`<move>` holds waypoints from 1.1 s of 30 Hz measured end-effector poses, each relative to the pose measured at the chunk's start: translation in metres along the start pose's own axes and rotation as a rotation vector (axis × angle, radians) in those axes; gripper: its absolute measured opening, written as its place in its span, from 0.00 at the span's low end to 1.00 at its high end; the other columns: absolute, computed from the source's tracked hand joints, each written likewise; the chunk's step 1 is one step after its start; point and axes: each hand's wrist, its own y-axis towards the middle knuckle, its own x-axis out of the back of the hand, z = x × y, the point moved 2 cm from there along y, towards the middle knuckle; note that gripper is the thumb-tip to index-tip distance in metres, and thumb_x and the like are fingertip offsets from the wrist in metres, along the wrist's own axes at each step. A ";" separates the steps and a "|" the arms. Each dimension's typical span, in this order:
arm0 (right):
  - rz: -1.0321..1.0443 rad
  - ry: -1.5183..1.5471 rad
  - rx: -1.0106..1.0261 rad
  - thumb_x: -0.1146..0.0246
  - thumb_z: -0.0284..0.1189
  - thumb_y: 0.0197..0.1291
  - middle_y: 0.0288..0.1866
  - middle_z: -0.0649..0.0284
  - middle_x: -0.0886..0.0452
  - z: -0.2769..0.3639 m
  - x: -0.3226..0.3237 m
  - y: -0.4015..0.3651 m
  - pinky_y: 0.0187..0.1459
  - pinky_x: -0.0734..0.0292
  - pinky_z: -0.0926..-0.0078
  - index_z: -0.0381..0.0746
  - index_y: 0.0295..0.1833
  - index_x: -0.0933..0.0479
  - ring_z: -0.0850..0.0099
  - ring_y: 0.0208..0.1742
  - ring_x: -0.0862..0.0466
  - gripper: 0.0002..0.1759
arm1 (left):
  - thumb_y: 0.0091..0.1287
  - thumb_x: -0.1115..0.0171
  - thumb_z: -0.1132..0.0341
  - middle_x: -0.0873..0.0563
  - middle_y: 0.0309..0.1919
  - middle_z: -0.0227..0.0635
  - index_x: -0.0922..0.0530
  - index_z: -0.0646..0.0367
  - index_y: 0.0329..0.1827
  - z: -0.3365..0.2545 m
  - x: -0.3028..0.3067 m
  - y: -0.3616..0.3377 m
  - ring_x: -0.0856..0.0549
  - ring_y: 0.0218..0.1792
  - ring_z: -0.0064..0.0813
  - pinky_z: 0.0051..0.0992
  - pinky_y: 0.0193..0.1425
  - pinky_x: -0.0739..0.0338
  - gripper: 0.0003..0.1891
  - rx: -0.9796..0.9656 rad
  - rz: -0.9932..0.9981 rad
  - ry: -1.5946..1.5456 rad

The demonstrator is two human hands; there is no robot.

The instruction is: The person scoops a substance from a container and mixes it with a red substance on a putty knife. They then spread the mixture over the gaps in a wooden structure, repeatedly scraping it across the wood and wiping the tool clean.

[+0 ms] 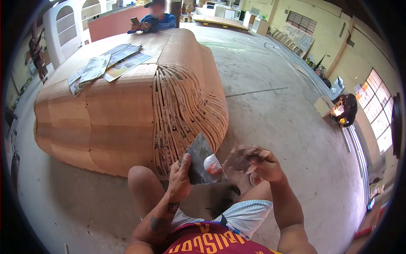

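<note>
My left hand grips the edge of a flat grey plate, thumb on top. A white dollop of paste with a red-orange streak sits on the plate near its right side. In my right hand, fingers closed round one end, is a thin flat piece smeared brown, held tilted just right of the plate. Below that hand, between my knees, a small round container shows reddish stuff inside. Straight ahead is the ribbed end of a large curved wooden form, its wavy layers separated by dark gaps.
Sheets of newspaper lie on top of the wooden form. Behind it a person in blue holds a phone. At the right another person crouches by a cardboard box, near long metal strips.
</note>
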 end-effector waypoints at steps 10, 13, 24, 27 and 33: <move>-0.375 0.146 0.026 0.41 0.23 0.70 0.56 0.55 0.14 -0.031 -0.045 -0.034 0.55 0.13 0.62 0.28 0.65 0.26 0.66 0.54 0.11 0.20 | 0.84 0.49 0.50 0.12 0.49 0.34 0.19 0.64 0.58 -0.001 0.016 0.008 0.12 0.46 0.24 0.28 0.50 0.14 0.23 -0.218 -0.106 0.070; -0.365 0.219 -0.087 0.40 0.25 0.72 0.56 0.61 0.14 -0.059 -0.051 -0.033 0.56 0.16 0.71 0.30 0.63 0.23 0.72 0.54 0.12 0.18 | 0.83 0.48 0.49 0.12 0.45 0.31 0.18 0.62 0.53 0.007 0.017 0.007 0.14 0.42 0.20 0.25 0.45 0.17 0.23 -0.280 -0.125 0.204; -0.452 0.128 0.156 0.40 0.25 0.73 0.53 0.61 0.15 -0.025 -0.063 -0.011 0.52 0.17 0.71 0.31 0.61 0.21 0.73 0.49 0.14 0.15 | 0.84 0.49 0.52 0.20 0.34 0.26 0.20 0.66 0.48 0.027 -0.003 -0.026 0.25 0.33 0.18 0.23 0.38 0.28 0.22 -0.266 0.039 0.683; -0.386 -0.384 0.443 0.40 0.25 0.73 0.51 0.59 0.15 -0.026 -0.055 -0.019 0.52 0.18 0.69 0.31 0.59 0.20 0.70 0.51 0.15 0.14 | 0.85 0.52 0.52 0.15 0.44 0.31 0.20 0.66 0.56 0.028 -0.002 -0.017 0.17 0.42 0.21 0.25 0.49 0.21 0.23 -0.043 -0.051 0.268; -0.018 -1.155 0.798 0.33 0.20 0.58 0.58 0.51 0.17 -0.028 -0.057 -0.012 0.57 0.19 0.60 0.36 0.62 0.19 0.54 0.55 0.15 0.23 | 0.85 0.53 0.51 0.12 0.54 0.38 0.23 0.65 0.64 0.013 -0.012 0.000 0.11 0.52 0.29 0.33 0.61 0.14 0.25 0.037 -0.009 -0.167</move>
